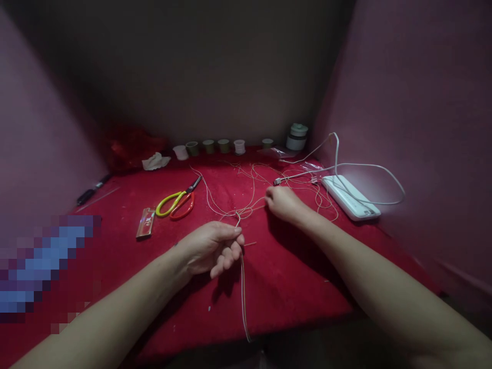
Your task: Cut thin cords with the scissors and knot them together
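Between thumb and index finger, my left hand (221, 248) pinches thin pale cords (243, 297), whose lower ends hang down past the table's front edge. The other strands spread from above that pinch in loose loops over the red cloth. My right hand (282, 202) is closed farther back and to the right, with a tan cord (257, 207) running taut from its fingertips toward the left hand. Left of my hands lie scissors (180, 203) with one yellow and one red handle. A small shiny rectangular packet (145, 223) rests just beside them.
A white power bank (350, 198) with a white cable (369, 165) lies at right. Several small spools (208, 146) line the back edge, near a stacked round jar (297, 137). Crumpled tissue (156, 161) and a dark pen-like tool (93, 190) are at left. Pink walls flank the red table (292, 287).
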`<act>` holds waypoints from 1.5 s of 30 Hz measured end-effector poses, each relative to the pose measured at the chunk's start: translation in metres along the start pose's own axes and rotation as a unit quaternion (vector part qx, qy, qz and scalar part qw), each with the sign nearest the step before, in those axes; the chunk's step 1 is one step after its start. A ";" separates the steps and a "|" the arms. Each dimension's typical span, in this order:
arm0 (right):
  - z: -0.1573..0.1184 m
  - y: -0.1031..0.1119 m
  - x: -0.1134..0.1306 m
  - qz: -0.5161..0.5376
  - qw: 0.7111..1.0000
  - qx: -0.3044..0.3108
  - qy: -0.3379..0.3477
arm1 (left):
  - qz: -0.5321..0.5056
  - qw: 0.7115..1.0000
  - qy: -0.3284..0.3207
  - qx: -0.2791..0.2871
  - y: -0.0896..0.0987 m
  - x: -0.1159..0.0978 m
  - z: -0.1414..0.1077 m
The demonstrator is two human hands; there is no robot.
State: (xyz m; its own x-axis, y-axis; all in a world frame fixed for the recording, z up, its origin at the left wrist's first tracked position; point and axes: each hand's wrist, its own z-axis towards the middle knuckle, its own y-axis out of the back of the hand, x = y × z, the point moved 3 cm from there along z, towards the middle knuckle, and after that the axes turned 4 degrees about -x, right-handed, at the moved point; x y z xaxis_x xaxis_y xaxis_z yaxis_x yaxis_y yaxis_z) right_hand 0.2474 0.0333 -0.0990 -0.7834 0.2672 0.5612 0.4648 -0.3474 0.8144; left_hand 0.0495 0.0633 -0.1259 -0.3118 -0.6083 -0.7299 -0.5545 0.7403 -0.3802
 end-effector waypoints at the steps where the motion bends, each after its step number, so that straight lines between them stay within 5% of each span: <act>1: 0.004 0.007 -0.006 0.018 0.998 -0.043 -0.028 | 0.002 1.000 -0.002 0.002 0.000 0.000 -0.001; 4: 0.011 0.020 -0.023 0.276 0.948 -0.093 -0.129 | 0.010 1.000 -0.008 0.010 -0.001 0.001 -0.002; 7: 0.013 0.024 -0.029 0.586 0.786 -0.012 -0.197 | 0.020 1.000 -0.010 0.004 -0.003 0.002 -0.002; 10: 0.012 0.031 -0.026 0.733 0.642 0.083 -0.208 | 0.029 1.000 -0.008 -0.008 -0.004 0.002 -0.003; 12: 0.011 0.040 -0.024 0.769 0.605 0.086 -0.188 | 0.032 0.999 -0.009 -0.010 -0.005 0.001 -0.004; 14: 0.012 0.050 -0.026 0.784 0.598 0.043 -0.164 | 0.037 0.999 -0.009 -0.008 -0.005 0.001 -0.004; 20: 0.022 0.080 -0.053 0.730 0.647 -0.201 -0.089 | 0.052 0.999 -0.003 -0.006 -0.010 0.001 -0.005; 23: 0.023 0.081 -0.063 0.579 0.773 -0.242 -0.088 | 0.056 0.998 0.004 -0.010 -0.013 0.000 -0.007; 26: 0.019 0.068 -0.058 0.253 0.945 -0.151 -0.145 | 0.070 0.997 0.002 -0.013 -0.011 -0.004 -0.011; 28: 0.012 0.061 -0.040 0.042 0.986 -0.129 -0.095 | 0.078 0.996 -0.018 -0.029 -0.005 -0.009 -0.013; 32: -0.014 0.042 0.012 -0.124 0.971 -0.194 0.063 | 0.058 0.991 -0.079 -0.088 0.005 -0.020 -0.010; 36: -0.032 0.003 0.043 -0.095 0.985 -0.057 0.136 | 0.042 0.992 -0.087 -0.086 -0.002 -0.018 -0.003; 39: -0.033 -0.024 0.046 -0.031 0.989 0.044 0.136 | 0.037 0.995 -0.065 -0.068 -0.011 -0.013 0.000; 45: -0.025 -0.031 0.045 0.023 0.992 0.062 0.108 | 0.034 0.995 -0.057 -0.080 -0.012 -0.011 0.001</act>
State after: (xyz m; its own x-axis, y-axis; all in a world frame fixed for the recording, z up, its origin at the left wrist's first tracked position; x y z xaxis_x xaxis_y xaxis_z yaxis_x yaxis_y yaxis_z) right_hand 0.1878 0.0336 -0.1028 -0.8242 0.0500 0.5641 0.5386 -0.2385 0.8081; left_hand 0.0605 0.0610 -0.1134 -0.2677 -0.5156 -0.8140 -0.6540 0.7176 -0.2395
